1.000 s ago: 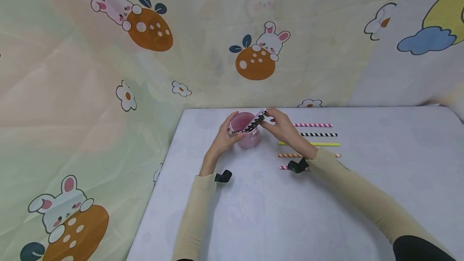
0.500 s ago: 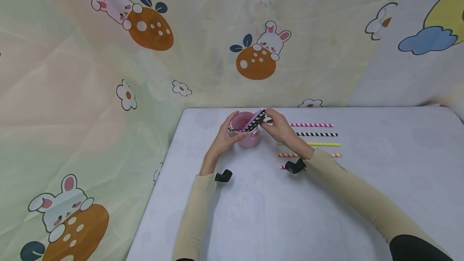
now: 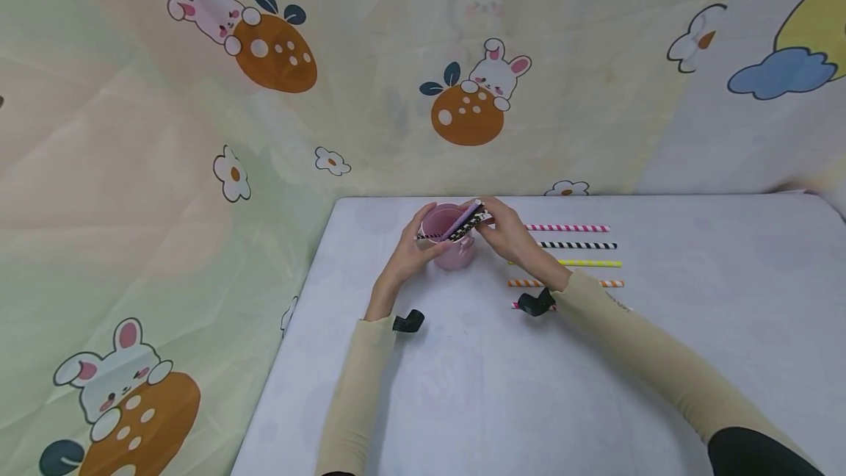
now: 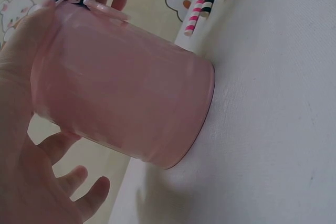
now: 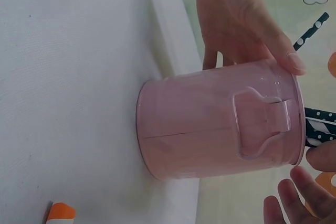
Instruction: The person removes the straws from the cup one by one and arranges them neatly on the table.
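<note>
A pink metal bucket point(image 3: 454, 258) with a small side handle point(image 5: 262, 124) stands upright on the white table. My left hand point(image 3: 406, 258) grips it by the rim, the thumb on the near side and other fingers round the far side. Several paper straws point(image 3: 468, 222), black-and-white patterned and one lilac, lean out of the bucket's right side. Around their upper ends curl the fingers of my right hand point(image 3: 505, 232). A single black dotted straw point(image 5: 314, 30) leans out on the opposite side, near the left thumb. The straws' lower ends are hidden inside the bucket.
Right of the bucket lie separate straws in a column: a pink striped straw point(image 3: 568, 228), a black striped straw point(image 3: 578, 245), a yellow straw point(image 3: 591, 264), an orange striped straw point(image 3: 525, 283) and a partly covered red one point(image 3: 515, 305). A patterned cloth point(image 3: 390, 94) hangs behind the table.
My right hand has shifted slightly left with the upper ends of the straws, and the lilac straw shows more clearly. The left hand and bucket have stayed in place.
</note>
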`<state>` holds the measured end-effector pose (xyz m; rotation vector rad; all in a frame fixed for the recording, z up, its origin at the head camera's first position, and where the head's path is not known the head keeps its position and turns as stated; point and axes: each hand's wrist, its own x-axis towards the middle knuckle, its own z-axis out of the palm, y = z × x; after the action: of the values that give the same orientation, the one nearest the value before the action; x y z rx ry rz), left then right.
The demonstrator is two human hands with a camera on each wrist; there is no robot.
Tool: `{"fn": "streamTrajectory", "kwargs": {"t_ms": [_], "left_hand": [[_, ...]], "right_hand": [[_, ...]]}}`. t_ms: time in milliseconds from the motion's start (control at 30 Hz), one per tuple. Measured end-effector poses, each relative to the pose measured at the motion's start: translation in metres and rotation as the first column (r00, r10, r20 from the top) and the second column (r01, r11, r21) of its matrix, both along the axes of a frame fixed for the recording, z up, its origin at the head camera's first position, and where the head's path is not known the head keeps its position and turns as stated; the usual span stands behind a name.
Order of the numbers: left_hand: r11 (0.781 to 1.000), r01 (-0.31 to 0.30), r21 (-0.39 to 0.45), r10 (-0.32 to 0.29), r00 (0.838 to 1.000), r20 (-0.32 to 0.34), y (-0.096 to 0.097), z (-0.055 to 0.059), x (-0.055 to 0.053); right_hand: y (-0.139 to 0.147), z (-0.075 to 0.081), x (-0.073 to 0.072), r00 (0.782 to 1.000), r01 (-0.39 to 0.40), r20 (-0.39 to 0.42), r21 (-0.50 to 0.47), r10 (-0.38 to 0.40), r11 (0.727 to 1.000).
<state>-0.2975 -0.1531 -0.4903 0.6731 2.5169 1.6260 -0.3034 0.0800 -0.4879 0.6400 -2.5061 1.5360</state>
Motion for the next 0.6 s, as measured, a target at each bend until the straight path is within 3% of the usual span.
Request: {"fn": "streamTrajectory", "kwargs": {"t_ms": [333, 600], "left_hand": [[1.0, -0.012, -0.001, 0.012, 1.0, 0.008, 0.0007, -0.0024, -0.0002], [0.999, 0.005, 0.047, -0.006, 0.999, 0.032, 0.0002, -0.004, -0.0016]], "right_hand": [[0.002, 0.0002, 0.0042, 0.999, -0.025, 0.045, 0.043, 0.023, 0.999], [0.0014, -0.0002, 0.0044, 0.999, -0.021, 0.041, 0.04, 0.019, 0.999]]}}
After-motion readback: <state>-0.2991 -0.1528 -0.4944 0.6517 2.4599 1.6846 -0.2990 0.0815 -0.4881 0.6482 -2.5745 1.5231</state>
